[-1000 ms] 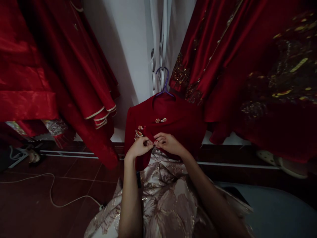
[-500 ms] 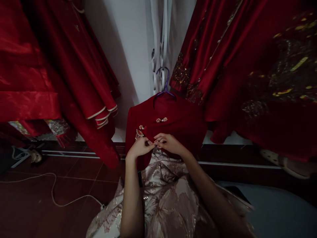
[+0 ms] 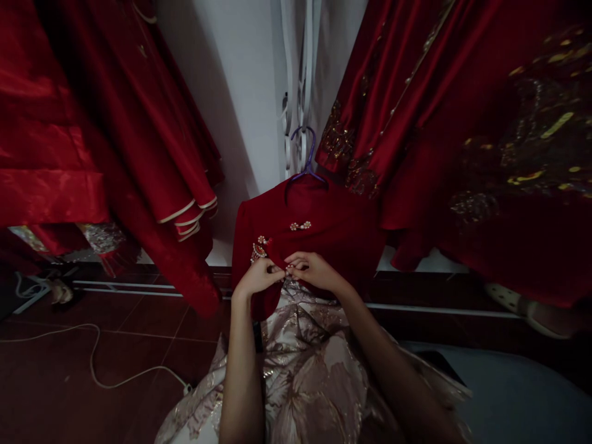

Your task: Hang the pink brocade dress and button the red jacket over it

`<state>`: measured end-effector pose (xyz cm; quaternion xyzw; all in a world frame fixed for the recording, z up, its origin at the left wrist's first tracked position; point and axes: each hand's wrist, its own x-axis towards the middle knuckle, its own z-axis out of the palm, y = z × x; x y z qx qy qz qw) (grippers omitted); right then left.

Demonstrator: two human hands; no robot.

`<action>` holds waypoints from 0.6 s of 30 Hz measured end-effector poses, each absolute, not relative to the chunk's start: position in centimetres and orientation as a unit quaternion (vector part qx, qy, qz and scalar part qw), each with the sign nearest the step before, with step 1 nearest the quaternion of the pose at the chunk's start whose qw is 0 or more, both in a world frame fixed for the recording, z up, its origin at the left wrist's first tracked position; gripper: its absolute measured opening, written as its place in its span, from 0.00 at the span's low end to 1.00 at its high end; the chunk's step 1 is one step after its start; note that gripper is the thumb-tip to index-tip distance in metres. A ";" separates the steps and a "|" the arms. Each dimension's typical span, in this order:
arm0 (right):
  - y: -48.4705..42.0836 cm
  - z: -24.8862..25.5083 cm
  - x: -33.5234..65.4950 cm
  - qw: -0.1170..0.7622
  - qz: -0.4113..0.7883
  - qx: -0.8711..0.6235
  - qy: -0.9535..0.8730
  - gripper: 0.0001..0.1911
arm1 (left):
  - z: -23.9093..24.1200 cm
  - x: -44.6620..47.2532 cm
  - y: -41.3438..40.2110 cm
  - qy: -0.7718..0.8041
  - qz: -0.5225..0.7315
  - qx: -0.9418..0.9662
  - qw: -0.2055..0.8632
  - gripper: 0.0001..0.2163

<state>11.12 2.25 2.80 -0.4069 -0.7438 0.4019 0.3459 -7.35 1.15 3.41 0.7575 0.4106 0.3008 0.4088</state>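
Note:
A dark red jacket (image 3: 333,246) hangs on a purple hanger (image 3: 308,161) in front of me. Pearl-beaded fastenings (image 3: 300,226) sit near its neckline, and a beaded pendant ornament (image 3: 258,250) is at its left side. My left hand (image 3: 259,277) is closed in a pinch at the garment's lower front. Facing it, my right hand (image 3: 315,271) pinches too, with the fingertips of both hands meeting around a small beaded fastening (image 3: 290,269). Fingers partly hide it. Shiny pale floral fabric (image 3: 319,376) spreads below my hands and under my forearms.
Red garments (image 3: 171,154) hang at the left, and more with sequins (image 3: 531,123) at the right. White metal bars (image 3: 296,80) rise behind the hanger. A white cable (image 3: 95,364) crosses the tiled floor. Pale shoes (image 3: 522,305) stand at the right.
The view has shifted slightly. Both hands stay at the same beaded fastening, with only a small shift of the fingers.

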 end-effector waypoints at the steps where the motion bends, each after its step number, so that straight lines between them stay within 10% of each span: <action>1: 2.2 2.7 11.1 0.344 0.390 -0.413 -0.747 0.12 | 3.3 -7.4 1.2 0.414 0.294 0.760 0.404 0.10; 18: 0.4 7.4 13.3 0.418 0.321 -0.410 -0.745 0.11 | 4.4 -8.6 0.8 0.466 0.399 0.636 0.468 0.16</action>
